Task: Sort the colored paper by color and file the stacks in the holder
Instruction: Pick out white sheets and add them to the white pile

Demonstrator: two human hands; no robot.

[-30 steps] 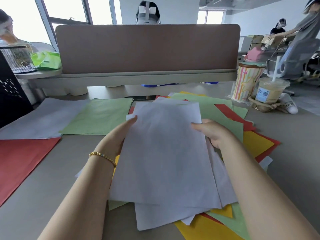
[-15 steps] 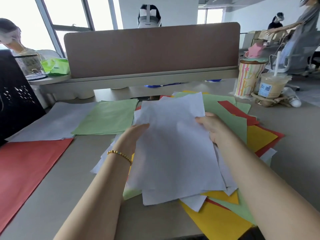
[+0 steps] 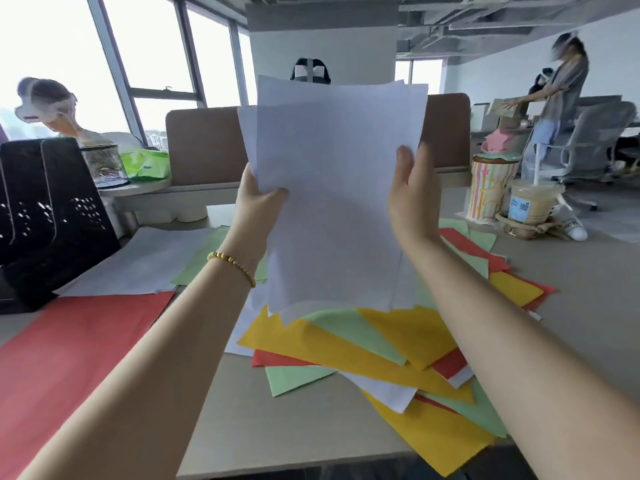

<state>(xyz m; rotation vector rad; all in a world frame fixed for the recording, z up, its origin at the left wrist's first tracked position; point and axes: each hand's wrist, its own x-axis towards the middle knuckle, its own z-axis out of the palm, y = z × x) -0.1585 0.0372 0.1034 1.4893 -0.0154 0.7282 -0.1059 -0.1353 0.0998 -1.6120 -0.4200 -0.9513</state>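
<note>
Black perforated file holder (image 3: 48, 216) far left; sorted white (image 3: 145, 261), pale green (image 3: 204, 261) and red (image 3: 72, 344) paper stacks beside it. Unsorted yellow/green/red/white sheet pile (image 3: 363, 355) on beige desk (image 3: 284, 431). Held upright white sheet bundle (image 3: 332, 188) blocks the brown divider panel (image 3: 201, 147). Left hand (image 3: 258, 209) pinches its left edge; right hand (image 3: 412, 199) grips its right edge, fingers behind.

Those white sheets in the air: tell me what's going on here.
A person is sorting colored paper. Both hands hold a bundle of white sheets upright above the desk: the left hand grips its left edge, the right hand steadies its right edge. Below lies a mixed pile of yellow, green, red and white paper. Sorted white, green and red stacks lie left, beside the black holder.
</note>
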